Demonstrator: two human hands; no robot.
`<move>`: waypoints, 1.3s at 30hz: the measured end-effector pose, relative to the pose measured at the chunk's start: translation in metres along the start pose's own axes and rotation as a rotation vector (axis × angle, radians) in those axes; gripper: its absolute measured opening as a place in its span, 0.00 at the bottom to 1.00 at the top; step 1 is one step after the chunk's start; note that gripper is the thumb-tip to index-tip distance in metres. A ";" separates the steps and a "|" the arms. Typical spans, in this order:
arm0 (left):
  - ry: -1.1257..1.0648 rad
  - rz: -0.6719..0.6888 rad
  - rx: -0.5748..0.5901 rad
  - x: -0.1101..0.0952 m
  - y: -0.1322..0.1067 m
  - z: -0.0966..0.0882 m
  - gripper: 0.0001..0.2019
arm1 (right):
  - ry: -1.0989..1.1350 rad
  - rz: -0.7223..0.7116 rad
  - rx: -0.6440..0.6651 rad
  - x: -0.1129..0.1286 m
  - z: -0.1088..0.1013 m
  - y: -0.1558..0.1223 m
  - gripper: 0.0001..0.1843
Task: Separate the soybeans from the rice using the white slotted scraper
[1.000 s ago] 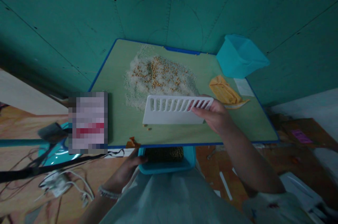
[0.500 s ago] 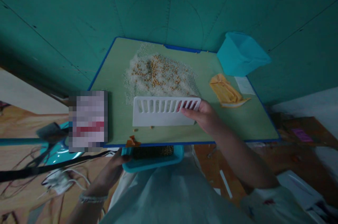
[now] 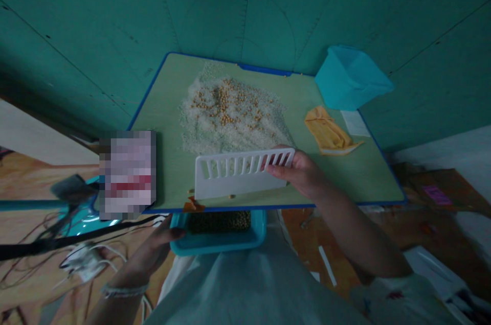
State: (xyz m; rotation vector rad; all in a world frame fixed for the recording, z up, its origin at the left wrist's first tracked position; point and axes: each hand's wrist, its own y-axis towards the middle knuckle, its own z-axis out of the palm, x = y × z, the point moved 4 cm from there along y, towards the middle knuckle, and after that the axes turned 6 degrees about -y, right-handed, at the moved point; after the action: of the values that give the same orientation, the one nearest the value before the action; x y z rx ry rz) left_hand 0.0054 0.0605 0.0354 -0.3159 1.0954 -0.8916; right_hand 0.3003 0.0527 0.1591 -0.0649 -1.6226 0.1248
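Note:
A white slotted plastic panel [image 3: 238,182] stands tilted on the table near its front edge. My right hand [image 3: 297,171] grips it by its right end, thumb on the near face. Beyond the panel a heap of white grains [image 3: 233,133] mixed with round tan beans [image 3: 224,102] spreads over the tabletop. Below the table edge my left hand [image 3: 163,238] is closed on the left end of a blue tray [image 3: 218,247]. Dark green and tan beans [image 3: 218,223] lie in the tray. A few loose beans [image 3: 231,196] lie near the panel's bottom edge.
A yellow cloth [image 3: 330,133] and a turquoise bin [image 3: 351,79] are on the right of the table [image 3: 368,177]. A blurred-out box [image 3: 128,174] is at the left edge. Orange scraps [image 3: 194,205] stick at the front edge. Cables and a white power strip [image 3: 82,263] lie lower left.
The panel in my right hand has moved toward me, its left end lower and more tilted. My left hand and the tray have shifted slightly left and toward me.

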 end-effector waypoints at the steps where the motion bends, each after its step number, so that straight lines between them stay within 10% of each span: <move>1: 0.000 -0.001 -0.004 0.000 0.000 0.001 0.19 | 0.006 0.007 0.006 -0.001 0.000 -0.002 0.07; 15: -0.021 -0.023 0.091 0.012 0.010 0.011 0.16 | 0.184 0.250 -0.127 -0.011 -0.001 -0.036 0.11; 28: -0.054 -0.011 0.092 0.022 0.012 0.009 0.19 | -0.319 -0.358 -0.259 0.052 -0.008 -0.015 0.06; 39: -0.065 0.018 0.133 0.023 0.010 0.009 0.20 | -0.407 -0.381 -0.035 0.080 0.003 0.052 0.09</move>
State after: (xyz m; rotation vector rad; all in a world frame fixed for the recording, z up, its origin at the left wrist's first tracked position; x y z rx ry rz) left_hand 0.0215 0.0477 0.0187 -0.2234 0.9733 -0.9276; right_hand 0.2910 0.1140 0.2324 0.2575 -2.0117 -0.1963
